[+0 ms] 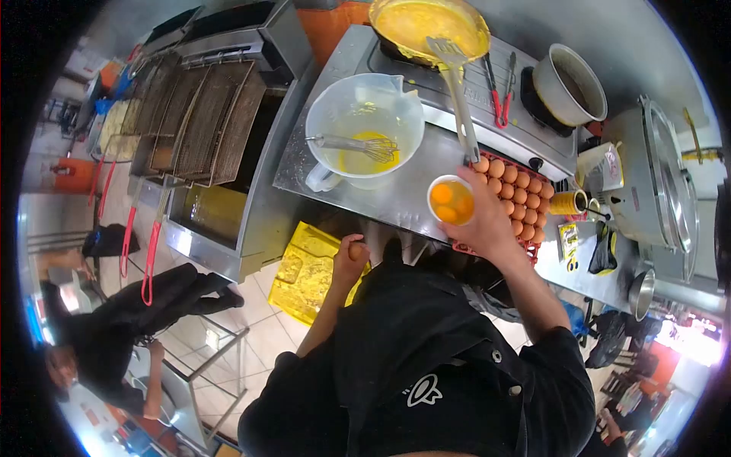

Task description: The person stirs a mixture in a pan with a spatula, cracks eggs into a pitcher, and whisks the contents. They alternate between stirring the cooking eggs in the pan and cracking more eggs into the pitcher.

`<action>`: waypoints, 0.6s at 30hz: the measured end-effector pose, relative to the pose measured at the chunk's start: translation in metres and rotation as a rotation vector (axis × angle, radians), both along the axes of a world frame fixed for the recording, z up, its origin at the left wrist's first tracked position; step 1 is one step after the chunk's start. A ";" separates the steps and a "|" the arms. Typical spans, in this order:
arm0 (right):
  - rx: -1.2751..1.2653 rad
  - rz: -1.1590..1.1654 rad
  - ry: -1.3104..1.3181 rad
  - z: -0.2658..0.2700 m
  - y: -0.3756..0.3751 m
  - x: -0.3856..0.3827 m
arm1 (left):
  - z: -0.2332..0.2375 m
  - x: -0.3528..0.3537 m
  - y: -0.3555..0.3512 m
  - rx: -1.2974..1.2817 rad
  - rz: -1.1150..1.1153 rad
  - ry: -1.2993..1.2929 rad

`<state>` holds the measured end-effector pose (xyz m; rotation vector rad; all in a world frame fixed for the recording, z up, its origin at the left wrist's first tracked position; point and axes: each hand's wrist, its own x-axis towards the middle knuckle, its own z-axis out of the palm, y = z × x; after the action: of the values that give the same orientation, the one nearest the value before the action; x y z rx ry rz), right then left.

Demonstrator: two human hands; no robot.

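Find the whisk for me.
In the head view's upper middle, the whisk rests in the translucent pitcher, left of the egg tray and right of the fryer baskets.

A: Specify the metal surfaces.

B: Centre: flat grey steel counter, smooth, low sheen. Upper right: round grey metal pot, dull. Upper left: brown wire-mesh metal baskets, rough.

A: Plastic?

B: Upper centre: large translucent white plastic jug, smooth, semi-gloss.

A: Right of centre?

B: Small round white cup, smooth; plastic or paper cannot be determined. Orange round yolks, wet gloss. Brown oval eggs, matt shells.

A: Cloth?

B: Lower centre: black cloth garment, matt.
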<state>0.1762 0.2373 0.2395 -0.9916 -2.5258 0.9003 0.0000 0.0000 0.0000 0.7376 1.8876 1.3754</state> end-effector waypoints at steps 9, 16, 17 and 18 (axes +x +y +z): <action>0.421 0.265 0.044 0.115 0.023 -0.075 | 0.012 -0.002 0.004 0.061 0.051 0.046; 1.462 0.542 -0.318 0.073 0.024 -0.136 | 0.006 -0.006 -0.007 0.073 0.076 -0.018; 1.516 0.593 -0.358 0.070 0.026 -0.141 | 0.001 -0.007 -0.010 0.066 0.076 0.042; 1.516 0.596 -0.352 0.068 0.028 -0.145 | 0.002 -0.008 -0.012 0.064 0.082 0.043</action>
<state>0.0310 0.2652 0.3072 0.1381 -2.6826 -1.1658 -0.0084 -0.0118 0.0021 0.7345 1.9338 1.4881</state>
